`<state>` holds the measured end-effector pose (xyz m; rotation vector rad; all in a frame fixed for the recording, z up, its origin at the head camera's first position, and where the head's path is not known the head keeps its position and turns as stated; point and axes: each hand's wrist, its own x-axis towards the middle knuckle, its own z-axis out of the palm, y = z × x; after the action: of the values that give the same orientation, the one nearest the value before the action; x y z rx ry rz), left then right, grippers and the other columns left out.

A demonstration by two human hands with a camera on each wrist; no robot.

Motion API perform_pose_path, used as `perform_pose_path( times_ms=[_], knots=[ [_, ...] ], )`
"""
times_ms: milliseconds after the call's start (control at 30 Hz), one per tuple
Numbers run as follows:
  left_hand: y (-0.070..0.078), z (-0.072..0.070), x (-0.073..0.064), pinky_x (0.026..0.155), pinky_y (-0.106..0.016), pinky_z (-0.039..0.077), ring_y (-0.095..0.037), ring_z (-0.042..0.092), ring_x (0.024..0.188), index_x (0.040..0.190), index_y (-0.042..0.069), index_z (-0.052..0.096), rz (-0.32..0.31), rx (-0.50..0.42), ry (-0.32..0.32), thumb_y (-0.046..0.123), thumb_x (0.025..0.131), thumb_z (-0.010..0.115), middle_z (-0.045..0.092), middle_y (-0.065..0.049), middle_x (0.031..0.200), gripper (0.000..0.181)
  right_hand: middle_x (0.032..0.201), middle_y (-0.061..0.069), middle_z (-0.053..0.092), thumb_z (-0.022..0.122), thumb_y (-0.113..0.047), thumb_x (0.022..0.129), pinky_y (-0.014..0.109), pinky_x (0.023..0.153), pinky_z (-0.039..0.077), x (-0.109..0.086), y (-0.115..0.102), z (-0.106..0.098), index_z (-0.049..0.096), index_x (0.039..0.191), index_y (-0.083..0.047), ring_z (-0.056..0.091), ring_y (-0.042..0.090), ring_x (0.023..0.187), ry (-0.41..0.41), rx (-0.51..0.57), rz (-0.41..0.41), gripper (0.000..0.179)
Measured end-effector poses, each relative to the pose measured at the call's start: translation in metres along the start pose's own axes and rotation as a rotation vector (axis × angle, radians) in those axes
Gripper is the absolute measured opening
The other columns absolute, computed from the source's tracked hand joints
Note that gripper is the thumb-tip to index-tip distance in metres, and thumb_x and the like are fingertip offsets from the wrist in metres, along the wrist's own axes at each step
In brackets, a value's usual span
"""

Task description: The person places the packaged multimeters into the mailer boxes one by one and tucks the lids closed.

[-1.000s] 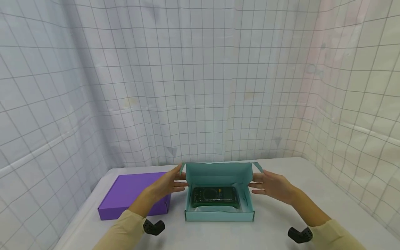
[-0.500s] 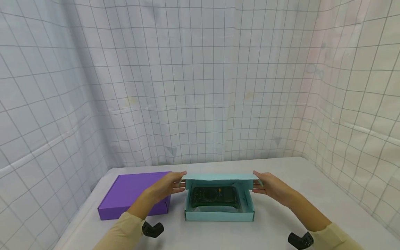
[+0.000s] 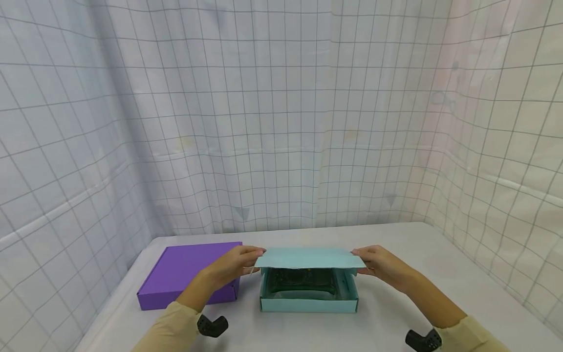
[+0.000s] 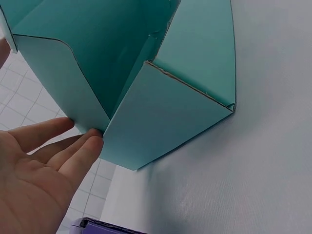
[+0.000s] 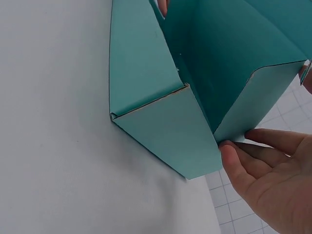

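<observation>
A teal cardboard box (image 3: pixel 309 306) stands on the table, its hinged lid (image 3: pixel 310 258) tilted forward over the tray. Under it lies a dark green multimeter (image 3: pixel 302 280), its rear part hidden by the lid. My left hand (image 3: pixel 233 261) is at the lid's left end; in the left wrist view its straight fingers (image 4: pixel 80 163) touch the side flap (image 4: pixel 58 68) near the box corner. At the opposite end, my right hand (image 3: pixel 383 261) mirrors this, with extended fingers (image 5: pixel 239 168) against the right side flap (image 5: pixel 263 97) and its thumb by the lid edge.
A closed purple box (image 3: pixel 189 271) lies left of the teal one, partly behind my left forearm. The white table (image 3: pixel 396 234) ends at a checked curtain (image 3: pixel 281 122) behind and at both sides. Black wrist devices (image 3: pixel 212 325) sit at my sleeves.
The teal lid has swung from upright to forward and down, covering more of the multimeter. Both hands have followed it slightly inward at its ends. The purple box has stayed put.
</observation>
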<state>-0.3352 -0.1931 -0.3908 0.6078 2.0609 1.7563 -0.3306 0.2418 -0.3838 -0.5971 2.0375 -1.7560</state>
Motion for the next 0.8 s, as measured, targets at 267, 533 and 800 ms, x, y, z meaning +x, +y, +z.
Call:
perform_pose_path(
  times_ms=[267,533,800],
  knots=[
    [-0.0026,0.0012,-0.0059,0.119,-0.053,0.027,-0.042,0.022,0.151,0.153,-0.012,0.037,0.013,0.02,-0.013,0.028,0.104,0.064,0.029,-0.026,0.163,0.068,0.158,0.032,0.034,0.059,-0.028,0.108,0.052,0.116,0.034,-0.0033,0.0022,0.0031,0.038,0.147,0.019,0.032,0.043,0.147,0.018,-0.084,0.004,0.065],
    [-0.005,-0.0005,-0.0076,0.119,-0.049,0.028,-0.042,0.025,0.15,0.153,-0.013,0.035,0.013,0.023,-0.034,0.023,0.104,0.065,0.031,-0.027,0.161,0.068,0.16,0.032,0.031,0.06,-0.027,0.107,0.059,0.117,0.027,-0.0044,0.0061,0.0032,0.037,0.15,0.017,0.024,0.047,0.149,0.018,-0.105,0.004,0.066],
    [-0.0048,-0.0004,-0.0106,0.118,-0.058,0.028,-0.039,0.037,0.146,0.154,-0.005,0.041,0.002,0.158,-0.031,0.031,0.102,0.066,0.042,-0.02,0.158,0.068,0.157,0.029,0.039,0.061,-0.026,0.105,0.05,0.114,0.038,-0.008,0.0087,0.0021,0.039,0.15,0.015,0.035,0.043,0.146,-0.006,-0.159,-0.002,0.065]
  ],
)
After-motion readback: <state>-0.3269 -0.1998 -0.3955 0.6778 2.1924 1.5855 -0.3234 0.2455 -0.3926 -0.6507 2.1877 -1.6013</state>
